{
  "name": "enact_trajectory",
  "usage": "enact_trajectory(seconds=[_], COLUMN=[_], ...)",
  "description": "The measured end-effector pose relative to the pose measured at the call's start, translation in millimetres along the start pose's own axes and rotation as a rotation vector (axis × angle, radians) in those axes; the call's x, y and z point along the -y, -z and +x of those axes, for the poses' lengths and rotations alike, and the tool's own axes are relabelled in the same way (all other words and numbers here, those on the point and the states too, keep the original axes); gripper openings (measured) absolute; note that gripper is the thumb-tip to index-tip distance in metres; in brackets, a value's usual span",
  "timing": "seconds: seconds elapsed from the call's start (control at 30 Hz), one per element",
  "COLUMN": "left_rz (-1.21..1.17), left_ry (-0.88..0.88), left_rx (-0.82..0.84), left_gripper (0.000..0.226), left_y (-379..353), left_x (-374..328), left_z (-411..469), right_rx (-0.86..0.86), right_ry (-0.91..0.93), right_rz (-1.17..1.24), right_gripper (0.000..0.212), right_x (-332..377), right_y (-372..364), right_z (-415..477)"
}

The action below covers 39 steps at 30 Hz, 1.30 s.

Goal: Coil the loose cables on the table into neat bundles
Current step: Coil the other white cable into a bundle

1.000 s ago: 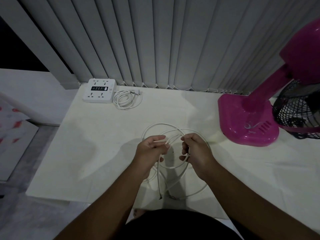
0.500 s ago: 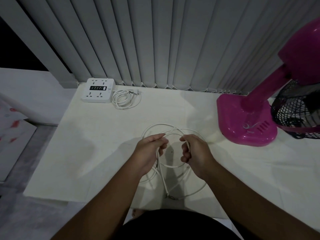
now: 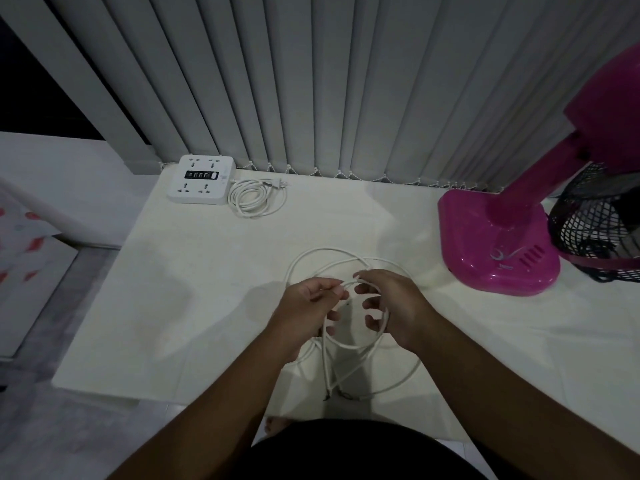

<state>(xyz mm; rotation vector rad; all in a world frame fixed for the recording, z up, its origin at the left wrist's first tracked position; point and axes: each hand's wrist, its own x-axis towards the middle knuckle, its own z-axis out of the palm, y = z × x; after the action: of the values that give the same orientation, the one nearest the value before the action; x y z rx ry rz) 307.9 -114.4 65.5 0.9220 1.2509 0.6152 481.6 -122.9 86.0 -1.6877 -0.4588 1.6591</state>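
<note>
One cable [image 3: 322, 249] in half-curled left hand [image 3: 304, 306], right hand [image 3: 398, 303]

Pink fan [image 3: 498, 244] stands before grey vertical blinds [image 3: 311, 81].

- A white table [image 3: 194, 306] is set against vertical blinds.
- A white power strip [image 3: 200, 180] is placed flat at the far left corner.
- Its coiled cord [image 3: 258, 197] is laid just beside it, to the right.
- A pink fan base [image 3: 485, 251] is stood at the right.
- A loose white cable [image 3: 322, 249] is spread in loops near the front edge, partly lifted off the surface.
</note>
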Motion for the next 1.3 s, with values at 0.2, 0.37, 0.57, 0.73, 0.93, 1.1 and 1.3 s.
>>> enact_trajectory(seconds=[0.2, 0.37, 0.57, 0.73, 0.93, 1.1, 1.3], left_rz=[0.307, 0.407, 0.356, 0.131, -0.062, 0.099, -0.050], left_ry=[0.006, -0.111, 0.002, 0.091, 0.064, -0.047, -0.016], left_rx=[-0.099, -0.320, -0.241, -0.169, -0.125, -0.174, -0.065], left_gripper=[0.042, 0.052, 0.055, 0.030, 0.033, 0.033, 0.031], left_y=[-9, -12, -2, -1, 1, 3, -3], left_x=[3, 8, 10, 1, 1, 4, -5], left_z=[0, 4, 7, 5, 10, 9, 11], right_rx=[0.029, -0.069, -0.157, -0.100, -0.028, -0.197, -0.061], right_ry=[0.033, 0.051, -0.014, -0.008, -0.150, -0.153, 0.358], right_rz=[0.152, 0.242, 0.470, 0.643, 0.714, 0.432, -0.264], right_gripper=[0.009, 0.011, 0.021, 0.029, 0.026, 0.012, 0.014], right_x=[-3, -6, -2, -5, -14, -15, -10], right_y=[-1, -6, -2, 3, 4, 9, 2], right_z=[1, 4, 10, 10, 6, 6, 2])
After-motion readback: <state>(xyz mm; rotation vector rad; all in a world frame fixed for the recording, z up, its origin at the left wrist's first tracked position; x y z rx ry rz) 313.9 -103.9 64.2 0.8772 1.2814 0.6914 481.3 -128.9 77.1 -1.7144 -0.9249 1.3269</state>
